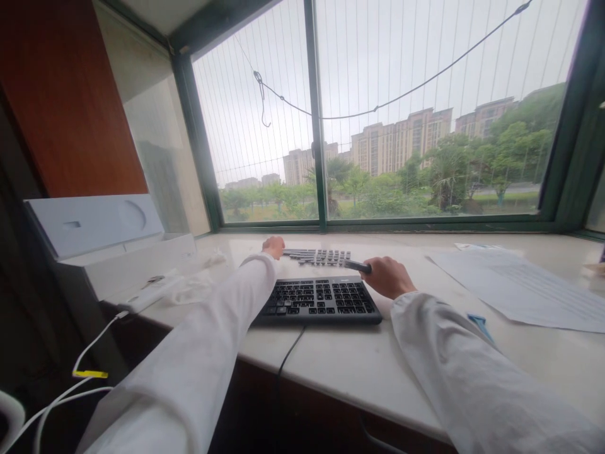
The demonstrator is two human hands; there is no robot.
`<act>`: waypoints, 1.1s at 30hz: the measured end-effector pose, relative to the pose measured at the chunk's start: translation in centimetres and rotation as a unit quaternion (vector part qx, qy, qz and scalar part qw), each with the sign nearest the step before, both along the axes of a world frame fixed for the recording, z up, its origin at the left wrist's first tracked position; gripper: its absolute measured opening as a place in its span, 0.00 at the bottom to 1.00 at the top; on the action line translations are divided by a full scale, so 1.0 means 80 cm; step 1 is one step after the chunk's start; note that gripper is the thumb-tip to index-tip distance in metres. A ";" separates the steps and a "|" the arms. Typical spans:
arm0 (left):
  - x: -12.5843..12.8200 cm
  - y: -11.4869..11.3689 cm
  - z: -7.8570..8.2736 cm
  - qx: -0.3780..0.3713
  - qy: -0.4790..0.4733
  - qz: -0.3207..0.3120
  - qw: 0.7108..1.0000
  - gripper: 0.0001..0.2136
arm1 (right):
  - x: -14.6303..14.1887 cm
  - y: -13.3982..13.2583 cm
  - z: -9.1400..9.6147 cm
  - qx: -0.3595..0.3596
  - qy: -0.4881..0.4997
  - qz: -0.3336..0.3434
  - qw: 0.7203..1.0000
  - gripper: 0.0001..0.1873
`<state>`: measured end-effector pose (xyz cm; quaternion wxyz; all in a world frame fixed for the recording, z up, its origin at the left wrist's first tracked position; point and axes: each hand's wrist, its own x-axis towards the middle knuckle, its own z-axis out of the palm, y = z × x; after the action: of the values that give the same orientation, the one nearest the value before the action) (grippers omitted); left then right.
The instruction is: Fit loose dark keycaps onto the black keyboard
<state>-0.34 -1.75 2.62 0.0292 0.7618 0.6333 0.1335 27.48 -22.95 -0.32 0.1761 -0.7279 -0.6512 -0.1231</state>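
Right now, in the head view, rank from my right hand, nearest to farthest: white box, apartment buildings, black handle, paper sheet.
From the right hand:
1. Black handle: in its grip, pointing left.
2. Paper sheet: on the counter, to its right.
3. White box: far left.
4. Apartment buildings: outside the window.

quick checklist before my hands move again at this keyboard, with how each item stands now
1. Right hand closed on the dark handle: ok.
2. Far end of the handle in plain sight: cannot tell, it blends into the dark key-like pieces.
3. Left hand touching those pieces: cannot tell.
4. Keyboard lying on the table: ok.
5. Cord unplugged: cannot tell, it drops past the table edge.
6. Printed sheet apart from the keyboard: ok.
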 end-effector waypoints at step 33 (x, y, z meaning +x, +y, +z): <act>-0.120 -0.283 -0.063 0.139 -0.071 -0.090 0.984 0.17 | -0.112 -0.002 0.031 0.225 0.305 0.086 0.921 0.34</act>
<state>-9.93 -24.36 -2.39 -0.0199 0.8012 0.5334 0.2707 18.53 -23.10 2.15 0.5350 -0.6130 -0.5809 -0.0225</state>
